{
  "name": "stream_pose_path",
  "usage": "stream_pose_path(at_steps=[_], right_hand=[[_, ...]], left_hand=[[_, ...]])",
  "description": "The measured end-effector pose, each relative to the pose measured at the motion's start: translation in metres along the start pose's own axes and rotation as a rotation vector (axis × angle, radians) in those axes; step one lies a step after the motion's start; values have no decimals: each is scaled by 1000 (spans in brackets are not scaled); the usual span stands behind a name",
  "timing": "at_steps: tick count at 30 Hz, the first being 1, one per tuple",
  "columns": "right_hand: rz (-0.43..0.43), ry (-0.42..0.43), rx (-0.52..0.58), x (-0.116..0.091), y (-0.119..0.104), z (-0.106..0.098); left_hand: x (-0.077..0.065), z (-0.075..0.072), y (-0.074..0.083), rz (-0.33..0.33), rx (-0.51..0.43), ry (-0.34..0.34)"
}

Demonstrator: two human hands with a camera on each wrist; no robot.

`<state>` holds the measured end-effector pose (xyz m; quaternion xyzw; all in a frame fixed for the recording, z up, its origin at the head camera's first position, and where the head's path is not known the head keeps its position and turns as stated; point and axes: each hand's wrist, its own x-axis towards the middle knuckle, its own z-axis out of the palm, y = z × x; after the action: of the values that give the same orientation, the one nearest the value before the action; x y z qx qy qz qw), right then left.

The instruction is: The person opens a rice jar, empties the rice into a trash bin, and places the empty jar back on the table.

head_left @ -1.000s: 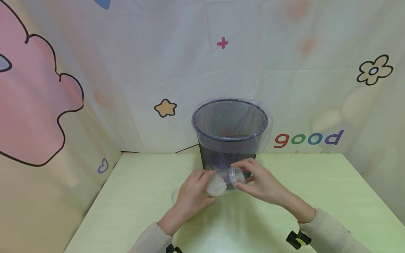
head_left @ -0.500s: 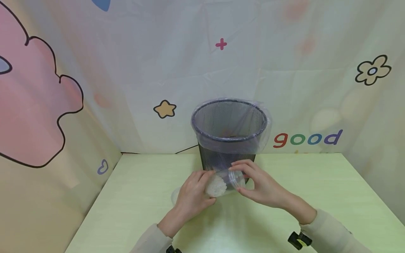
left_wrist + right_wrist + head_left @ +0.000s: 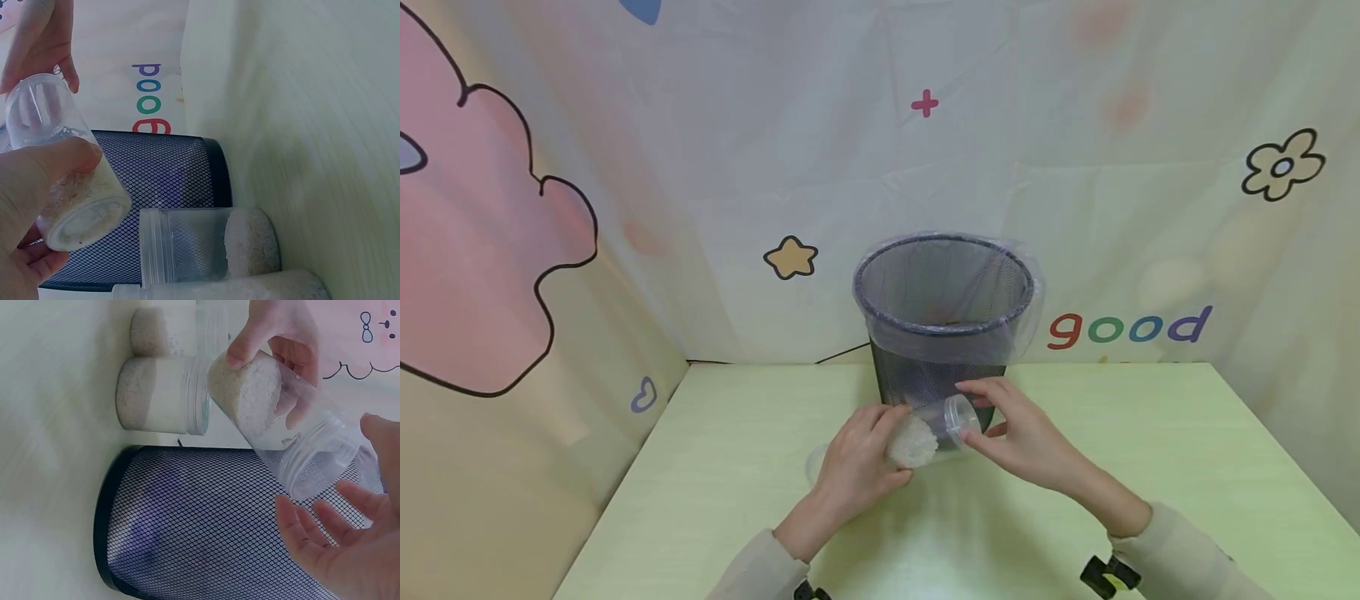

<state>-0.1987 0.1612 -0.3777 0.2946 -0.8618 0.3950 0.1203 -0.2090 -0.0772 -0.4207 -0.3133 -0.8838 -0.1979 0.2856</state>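
My left hand (image 3: 861, 454) grips a clear plastic jar (image 3: 932, 421) partly filled with whitish grains (image 3: 912, 442). The jar is tilted, its capped end pointing up and to the right, and the grains lie toward its base. A clear screw lid (image 3: 961, 421) covers its mouth. Around that lid my right hand (image 3: 1018, 433) is spread, its fingertips loose and mostly apart from the rim in the right wrist view; whether the thumb touches the lid I cannot tell. Two similar jars, one nearer (image 3: 162, 394) and one behind it (image 3: 178, 331), stand upright on the table, mostly hidden by my left hand in the head view.
A black mesh wastebasket (image 3: 917, 375) lined with a thin translucent bag (image 3: 951, 346) stands just behind the hands. The pale green tabletop (image 3: 1150, 467) ends at a printed curtain (image 3: 737, 167) at the back and sides.
The right hand turned slightly at the lid and then loosened, its index finger now off the rim. The left hand and its jar stay almost still.
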Motion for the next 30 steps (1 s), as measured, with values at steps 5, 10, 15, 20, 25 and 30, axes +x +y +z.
stream_pose_path(at_steps=[5,10,15,20,25,30], right_hand=[[106,10,-13,1,-2,1],[108,-8,7,1,-3,1],[92,-30,42,1,-3,0],[51,-47,63,0,-13,-3],[18,-75,93,0,-7,-3],[-30,-92,107,-1,1,-1]], left_hand=[[0,1,1,1,2,-2],[0,2,1,7,21,-11],[0,3,2,14,29,-1],[0,2,3,24,29,12],[0,2,3,24,29,8],[0,2,2,27,30,6]])
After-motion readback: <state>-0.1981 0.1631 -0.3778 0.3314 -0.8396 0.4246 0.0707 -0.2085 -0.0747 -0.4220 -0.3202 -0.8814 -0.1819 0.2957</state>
